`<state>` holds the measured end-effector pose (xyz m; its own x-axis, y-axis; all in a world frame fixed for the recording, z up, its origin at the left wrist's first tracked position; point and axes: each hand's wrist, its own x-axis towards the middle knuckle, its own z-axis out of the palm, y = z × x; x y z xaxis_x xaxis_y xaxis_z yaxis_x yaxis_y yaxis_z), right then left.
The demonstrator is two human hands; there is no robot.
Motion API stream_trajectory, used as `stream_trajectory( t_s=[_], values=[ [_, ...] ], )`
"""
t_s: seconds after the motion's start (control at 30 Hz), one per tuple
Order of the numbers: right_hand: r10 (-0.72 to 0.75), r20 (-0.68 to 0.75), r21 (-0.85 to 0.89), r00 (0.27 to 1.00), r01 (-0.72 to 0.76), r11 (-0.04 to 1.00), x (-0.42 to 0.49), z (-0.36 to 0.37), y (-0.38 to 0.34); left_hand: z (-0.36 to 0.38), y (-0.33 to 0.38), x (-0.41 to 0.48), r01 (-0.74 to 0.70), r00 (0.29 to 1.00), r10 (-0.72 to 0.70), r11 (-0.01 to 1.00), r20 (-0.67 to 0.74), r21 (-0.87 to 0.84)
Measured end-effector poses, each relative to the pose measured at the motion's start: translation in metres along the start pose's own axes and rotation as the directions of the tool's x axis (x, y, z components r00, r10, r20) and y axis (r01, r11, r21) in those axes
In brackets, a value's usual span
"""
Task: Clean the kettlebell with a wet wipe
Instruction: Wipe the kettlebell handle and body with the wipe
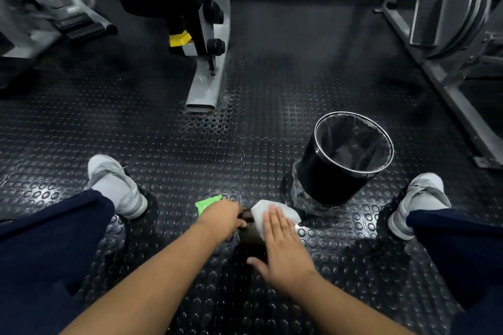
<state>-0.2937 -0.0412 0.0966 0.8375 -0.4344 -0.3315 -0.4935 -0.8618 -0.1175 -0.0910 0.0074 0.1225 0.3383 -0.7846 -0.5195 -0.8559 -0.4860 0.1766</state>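
I see the dark rounded kettlebell [251,234] on the black studded rubber floor [190,144], between the spread legs. The left hand [223,216] grips its top, fingers curled round it. The right hand [283,242] lies flat, fingers straight, pressing the white wet wipe [287,212] onto it. A green wipe packet [206,203] lies just behind the left hand.

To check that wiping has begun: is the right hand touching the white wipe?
Touching. The head view shows the right hand lying flat with straight fingers on the white wipe, pressing it onto the dark kettlebell.
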Motion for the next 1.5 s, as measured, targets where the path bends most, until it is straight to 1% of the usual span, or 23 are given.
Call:
stream_trajectory(
  t_s=[0.07,0.13,0.2,0.33,0.4,0.47,0.53,0.6,0.67,0.73,0.83,0.93,1.0,1.1,1.2,1.3,1.37,1.5],
  values=[
    [0.108,-0.015,0.058,0.994,-0.107,0.993,0.003,-0.002,0.009,-0.003,0.003,0.000,-0.004,1.000,0.004,1.000,0.029,0.019],
    [0.169,0.003,0.091,0.986,-0.169,0.981,0.012,-0.008,0.008,-0.004,0.005,0.001,-0.001,0.999,-0.001,1.000,0.052,0.026],
    [0.124,0.008,0.077,0.992,-0.124,0.989,0.023,-0.016,-0.003,-0.005,0.003,0.000,-0.001,1.000,0.000,1.000,0.030,0.027],
    [-0.067,-0.008,0.067,0.998,0.067,0.996,0.022,-0.014,-0.023,-0.001,-0.001,-0.002,-0.006,0.999,0.011,0.995,-0.049,0.095],
    [-0.101,-0.060,0.025,0.993,0.103,0.994,0.012,0.002,-0.014,-0.001,0.001,-0.003,-0.007,0.999,0.012,0.996,-0.050,0.090],
    [-0.067,-0.101,0.022,0.993,0.070,0.997,0.002,0.013,0.003,-0.002,0.003,-0.002,0.002,1.000,-0.001,0.998,-0.019,0.058],
    [-0.017,-0.106,0.063,0.994,0.024,0.998,-0.001,0.012,0.017,-0.004,0.006,-0.001,0.016,1.000,-0.017,0.999,0.019,0.041],
    [0.053,-0.047,0.129,0.997,-0.047,0.991,0.003,0.000,0.022,-0.006,0.008,0.000,0.026,0.999,-0.028,0.999,0.043,0.036],
    [0.097,-0.034,0.137,0.995,-0.091,0.986,0.013,-0.010,0.015,-0.008,0.009,-0.001,0.023,0.998,-0.025,0.999,0.055,0.038],
    [0.056,0.006,0.125,0.998,-0.057,0.990,0.021,-0.018,-0.001,-0.008,0.008,-0.004,0.017,0.999,-0.019,0.999,0.032,0.050],
    [-0.075,0.034,0.094,0.997,0.071,0.993,0.022,-0.023,-0.022,-0.005,0.006,-0.007,0.016,1.000,-0.012,0.993,-0.029,0.116],
    [-0.138,0.018,0.094,0.990,0.135,0.986,0.015,-0.017,-0.018,-0.004,0.006,-0.007,0.023,0.999,-0.019,0.992,-0.034,0.127],
    [-0.133,0.000,0.103,0.991,0.132,0.986,0.010,-0.012,-0.007,-0.005,0.006,-0.005,0.012,1.000,-0.010,0.995,-0.024,0.101],
    [-0.066,0.019,0.103,0.998,0.064,0.993,0.008,-0.014,0.006,-0.006,0.006,-0.002,0.004,1.000,-0.005,0.999,0.015,0.042],
    [0.015,0.028,0.120,0.999,-0.019,0.993,0.013,-0.020,0.013,-0.005,0.006,-0.001,0.005,1.000,-0.006,0.999,0.013,0.045],
    [0.053,0.064,0.104,0.997,-0.059,0.993,0.016,-0.022,0.009,-0.005,0.007,0.000,0.009,1.000,-0.010,0.998,0.017,0.061],
    [0.036,0.080,0.074,0.996,-0.041,0.996,0.015,-0.022,-0.001,-0.006,0.008,-0.001,0.006,1.000,-0.008,0.998,0.024,0.070],
    [-0.064,0.055,0.045,0.996,0.062,0.997,0.020,-0.025,-0.022,-0.002,0.004,-0.003,-0.005,1.000,0.008,0.990,-0.018,0.138]
  ],
)
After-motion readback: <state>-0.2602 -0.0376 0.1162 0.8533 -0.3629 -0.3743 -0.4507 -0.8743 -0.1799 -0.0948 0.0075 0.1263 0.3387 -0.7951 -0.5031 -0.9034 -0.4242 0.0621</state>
